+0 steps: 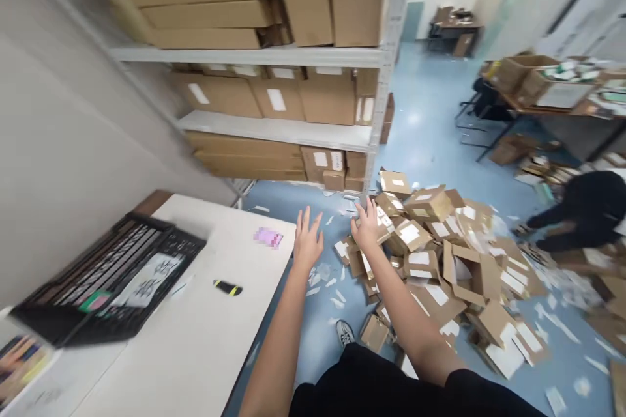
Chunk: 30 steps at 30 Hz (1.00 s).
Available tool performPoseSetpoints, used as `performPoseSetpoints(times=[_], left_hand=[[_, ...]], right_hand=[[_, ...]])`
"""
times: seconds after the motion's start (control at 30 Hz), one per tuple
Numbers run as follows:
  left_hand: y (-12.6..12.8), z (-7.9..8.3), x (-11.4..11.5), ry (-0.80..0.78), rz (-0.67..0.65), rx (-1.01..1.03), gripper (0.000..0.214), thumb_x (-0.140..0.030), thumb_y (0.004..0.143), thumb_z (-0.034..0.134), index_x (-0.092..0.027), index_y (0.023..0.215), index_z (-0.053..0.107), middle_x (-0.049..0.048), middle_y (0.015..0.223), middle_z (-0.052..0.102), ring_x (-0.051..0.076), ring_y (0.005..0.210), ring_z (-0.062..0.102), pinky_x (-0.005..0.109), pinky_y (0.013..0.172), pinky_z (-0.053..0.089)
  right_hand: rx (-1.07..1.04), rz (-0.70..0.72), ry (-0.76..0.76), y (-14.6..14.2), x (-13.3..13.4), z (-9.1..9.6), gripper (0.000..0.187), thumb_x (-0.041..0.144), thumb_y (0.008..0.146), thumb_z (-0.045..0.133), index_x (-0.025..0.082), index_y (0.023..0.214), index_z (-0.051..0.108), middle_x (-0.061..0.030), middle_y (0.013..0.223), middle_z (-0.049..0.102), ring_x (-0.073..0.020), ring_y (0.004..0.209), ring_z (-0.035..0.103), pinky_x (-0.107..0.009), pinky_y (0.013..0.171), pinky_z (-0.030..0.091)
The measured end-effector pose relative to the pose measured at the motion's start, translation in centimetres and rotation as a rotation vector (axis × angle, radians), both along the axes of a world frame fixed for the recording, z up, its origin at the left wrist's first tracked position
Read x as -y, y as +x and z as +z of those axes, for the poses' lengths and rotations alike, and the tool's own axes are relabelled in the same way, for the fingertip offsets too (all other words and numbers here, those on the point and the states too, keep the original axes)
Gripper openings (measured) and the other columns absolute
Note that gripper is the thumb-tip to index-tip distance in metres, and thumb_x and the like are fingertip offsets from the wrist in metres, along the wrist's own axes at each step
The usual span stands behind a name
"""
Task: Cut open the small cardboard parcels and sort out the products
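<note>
Both of my arms reach forward over the floor beside a white table (195,339). My left hand (308,241) is held out just off the table's right edge, fingers spread, with nothing in it. My right hand (366,225) is raised to its right, fingers apart, in front of a pile of cardboard boxes (413,234); no object shows in it. On the table near my left hand lie a small pinkish-purple item (268,237), blurred out, and a black-and-yellow utility knife (227,287).
A black crate (156,280) holding papers sits at the table's left. Ahead stands a white shelf rack (274,127) stacked with cartons. Paper scraps litter the blue floor (430,124). At right, a person (587,208) in dark clothes bends near a desk bearing open boxes (557,85).
</note>
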<state>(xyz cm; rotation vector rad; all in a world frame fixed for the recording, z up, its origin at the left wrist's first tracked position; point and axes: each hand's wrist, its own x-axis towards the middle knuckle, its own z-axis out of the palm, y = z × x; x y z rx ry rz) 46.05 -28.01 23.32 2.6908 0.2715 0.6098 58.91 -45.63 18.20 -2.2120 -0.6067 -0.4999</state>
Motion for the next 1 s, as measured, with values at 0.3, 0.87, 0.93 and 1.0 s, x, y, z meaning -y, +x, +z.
performPoseSetpoints(times=[0.3, 0.87, 0.93, 1.0], left_hand=[[-18.2, 0.4, -7.2, 0.019, 0.468, -0.020, 0.067, -0.013, 0.092, 0.060, -0.028, 0.156, 0.047, 0.0071, 0.176, 0.023, 0.034, 0.163, 0.016, 0.061, 0.128, 0.032], [-69.7, -1.1, 4.4, -0.140, 1.369, 0.029, 0.074, -0.022, 0.092, 0.067, -0.025, 0.160, 0.040, 0.0118, 0.174, 0.025, 0.038, 0.161, 0.021, 0.057, 0.126, 0.034], [-75.2, -1.4, 8.1, -0.154, 1.491, 0.049, 0.072, -0.023, 0.092, 0.066, -0.026, 0.160, 0.041, 0.0111, 0.175, 0.025, 0.037, 0.161, 0.022, 0.057, 0.126, 0.033], [-80.2, -1.5, 11.9, -0.172, 1.633, 0.078, 0.070, -0.025, 0.093, 0.066, -0.025, 0.159, 0.043, 0.0116, 0.174, 0.026, 0.038, 0.160, 0.023, 0.057, 0.126, 0.033]], right_hand=[[0.063, 0.550, 0.051, -12.1, -15.9, 2.1, 0.058, 0.019, 0.091, 0.055, 0.024, 0.148, 0.055, -0.0100, 0.174, 0.021, -0.0368, 0.160, 0.017, -0.066, 0.124, 0.031], [0.209, 1.633, -0.074, -63.9, -22.7, 3.3, 0.061, 0.023, 0.092, 0.059, 0.021, 0.152, 0.051, -0.0130, 0.174, 0.020, -0.0406, 0.159, 0.019, -0.066, 0.121, 0.036], [0.217, 1.769, -0.090, -70.3, -21.2, 3.2, 0.062, 0.022, 0.091, 0.060, 0.020, 0.153, 0.050, -0.0132, 0.174, 0.019, -0.0405, 0.159, 0.018, -0.065, 0.122, 0.035], [0.235, 1.892, -0.110, -76.1, -19.6, 3.2, 0.063, 0.022, 0.091, 0.061, 0.020, 0.153, 0.050, -0.0132, 0.175, 0.017, -0.0402, 0.160, 0.018, -0.063, 0.123, 0.034]])
